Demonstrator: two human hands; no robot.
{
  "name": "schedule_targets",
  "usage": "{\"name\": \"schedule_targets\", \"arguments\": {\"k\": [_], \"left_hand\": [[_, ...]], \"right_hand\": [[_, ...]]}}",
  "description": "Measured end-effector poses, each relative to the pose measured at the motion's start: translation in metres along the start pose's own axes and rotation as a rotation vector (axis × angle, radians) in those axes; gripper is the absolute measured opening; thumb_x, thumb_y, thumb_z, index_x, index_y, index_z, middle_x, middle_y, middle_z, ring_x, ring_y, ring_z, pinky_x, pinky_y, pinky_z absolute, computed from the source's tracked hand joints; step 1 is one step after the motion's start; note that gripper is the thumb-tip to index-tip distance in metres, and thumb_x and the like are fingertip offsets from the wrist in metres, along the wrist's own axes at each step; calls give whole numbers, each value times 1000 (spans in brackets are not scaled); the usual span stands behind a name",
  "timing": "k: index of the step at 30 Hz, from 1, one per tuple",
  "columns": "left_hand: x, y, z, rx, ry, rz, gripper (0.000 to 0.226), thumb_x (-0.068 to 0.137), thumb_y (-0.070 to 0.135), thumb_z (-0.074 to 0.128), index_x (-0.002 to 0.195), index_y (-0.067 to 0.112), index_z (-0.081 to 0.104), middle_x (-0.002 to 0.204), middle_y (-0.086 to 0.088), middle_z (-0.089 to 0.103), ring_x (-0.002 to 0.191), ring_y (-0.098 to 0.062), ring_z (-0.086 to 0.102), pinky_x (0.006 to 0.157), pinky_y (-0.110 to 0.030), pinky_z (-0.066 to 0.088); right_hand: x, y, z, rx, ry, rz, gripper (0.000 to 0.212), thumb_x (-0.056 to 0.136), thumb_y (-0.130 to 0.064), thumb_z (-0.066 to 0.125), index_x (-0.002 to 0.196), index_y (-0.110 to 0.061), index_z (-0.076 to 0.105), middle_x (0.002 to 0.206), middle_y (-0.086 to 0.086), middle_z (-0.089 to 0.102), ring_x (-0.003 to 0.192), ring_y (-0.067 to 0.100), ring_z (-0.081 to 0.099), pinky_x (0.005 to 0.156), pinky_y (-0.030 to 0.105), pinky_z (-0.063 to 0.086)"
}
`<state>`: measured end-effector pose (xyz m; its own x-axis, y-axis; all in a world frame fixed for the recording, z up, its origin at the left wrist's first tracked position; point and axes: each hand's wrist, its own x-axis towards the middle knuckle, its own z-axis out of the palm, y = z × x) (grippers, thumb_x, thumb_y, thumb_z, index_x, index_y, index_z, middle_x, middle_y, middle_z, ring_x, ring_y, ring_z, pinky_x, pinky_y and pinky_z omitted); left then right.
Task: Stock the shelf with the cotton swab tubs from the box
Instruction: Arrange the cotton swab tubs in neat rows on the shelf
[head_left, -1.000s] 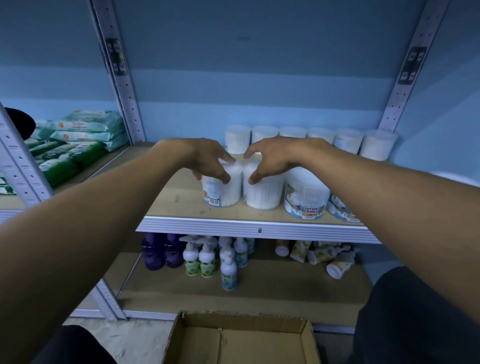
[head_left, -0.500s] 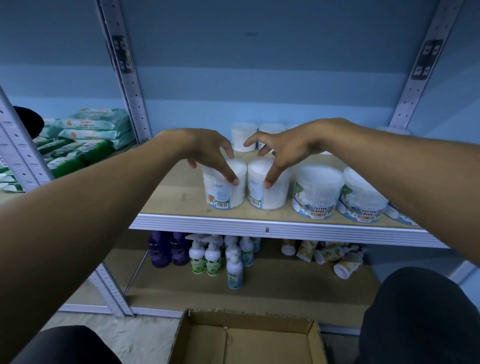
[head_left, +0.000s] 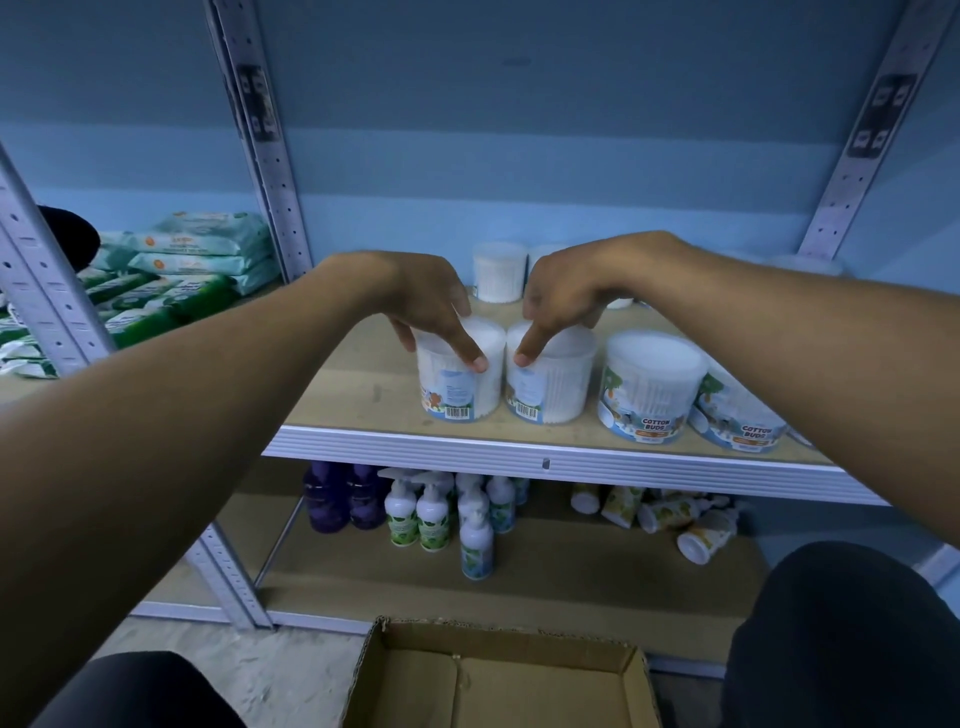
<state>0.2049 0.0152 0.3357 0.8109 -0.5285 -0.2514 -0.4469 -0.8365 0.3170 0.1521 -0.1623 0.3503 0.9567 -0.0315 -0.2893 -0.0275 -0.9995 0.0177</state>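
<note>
Two clear cotton swab tubs stand side by side near the front edge of the wooden shelf (head_left: 363, 384), barcodes facing me. My left hand (head_left: 431, 306) grips the left tub (head_left: 457, 389) from above, thumb on its front and fingers over the lid. The right tub (head_left: 556, 389) is held the same way by my right hand (head_left: 563, 293). To their right stand two more tubs (head_left: 649, 395) labelled "Cotton Buds". Another row of tubs (head_left: 498, 273) lines the back of the shelf. The open cardboard box (head_left: 498, 680) lies on the floor below, and no tubs show in its visible part.
Green and pale wipe packs (head_left: 171, 280) are stacked on the neighbouring shelf to the left. Pump bottles (head_left: 431, 514) and toppled tubes (head_left: 670, 514) fill the shelf below. Perforated metal uprights (head_left: 260, 140) frame the bay. My dark-clothed knees flank the box.
Both hands have stayed on the same two front tubs. The tubs have turned a little, so both barcodes now face front. My view has shifted slightly left.
</note>
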Motion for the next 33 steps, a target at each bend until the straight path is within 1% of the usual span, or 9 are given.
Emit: {"name": "schedule_targets", "arguments": {"k": [3, 10, 12, 14, 17, 20, 23, 30, 33], "left_hand": [[0, 3, 1, 7, -11, -10, 82, 59, 53, 89, 124, 10, 65, 121, -3, 65, 98, -23, 68, 76, -37, 63], [0, 11, 4, 71, 31, -70, 91, 53, 67, 86, 122, 11, 63, 117, -4, 64, 86, -26, 73, 73, -35, 64], [1, 11, 1, 69, -21, -78, 101, 54, 68, 85, 135, 15, 54, 127, -4, 60, 102, -26, 68, 78, -37, 63], [3, 9, -3, 60, -43, -58, 111, 56, 68, 83, 148, 21, 41, 142, -1, 52, 117, -26, 58, 86, -38, 61], [5, 8, -7, 42, -46, 10, 107, 63, 61, 84, 152, 26, 37, 151, 5, 44, 123, -22, 51, 88, -32, 57], [9, 8, -6, 78, -93, 31, 91, 64, 54, 87, 142, 26, 52, 142, 6, 54, 115, -20, 58, 80, -27, 59], [13, 5, -5, 105, -80, 37, 82, 60, 55, 88, 132, 23, 62, 131, 5, 61, 108, -22, 64, 81, -30, 61], [13, 7, -4, 99, -58, -14, 83, 52, 58, 90, 118, 12, 69, 116, -2, 67, 93, -23, 69, 69, -35, 64], [10, 11, -3, 94, -36, -42, 86, 51, 59, 90, 117, 8, 68, 114, -5, 66, 89, -25, 69, 69, -38, 64]], "right_hand": [[-3, 2, -1, 27, 1, -41, 76, 62, -56, 88, 125, -18, 65, 121, -1, 63, 89, 17, 66, 75, 28, 54], [-8, 12, -4, 73, -107, -134, 79, 62, -32, 94, 132, -33, 56, 131, -12, 57, 120, 15, 57, 96, 29, 46], [-13, 14, -5, 87, -104, -148, 83, 65, -39, 92, 138, -35, 52, 136, -14, 54, 125, 13, 53, 104, 31, 42], [-19, 14, -9, 82, -63, -136, 87, 64, -59, 86, 141, -38, 49, 138, -15, 54, 127, 14, 52, 107, 34, 40], [-20, 11, -10, -29, 12, -64, 88, 58, -82, 72, 128, -30, 60, 127, -9, 59, 110, 19, 63, 91, 33, 50], [-12, 6, -4, -69, 1, -5, 81, 57, -83, 73, 107, -20, 64, 109, -1, 65, 85, 18, 68, 67, 29, 50], [-8, 3, -1, -77, 10, 3, 76, 56, -75, 80, 103, -18, 64, 101, 1, 67, 81, 20, 67, 67, 29, 52], [-12, 1, -3, -3, -5, -66, 75, 64, -52, 89, 127, -21, 64, 118, -6, 63, 83, 10, 66, 68, 23, 52], [-11, 3, -3, 30, -20, -84, 76, 64, -43, 92, 131, -25, 60, 125, -6, 59, 96, 16, 65, 73, 23, 51]]}}
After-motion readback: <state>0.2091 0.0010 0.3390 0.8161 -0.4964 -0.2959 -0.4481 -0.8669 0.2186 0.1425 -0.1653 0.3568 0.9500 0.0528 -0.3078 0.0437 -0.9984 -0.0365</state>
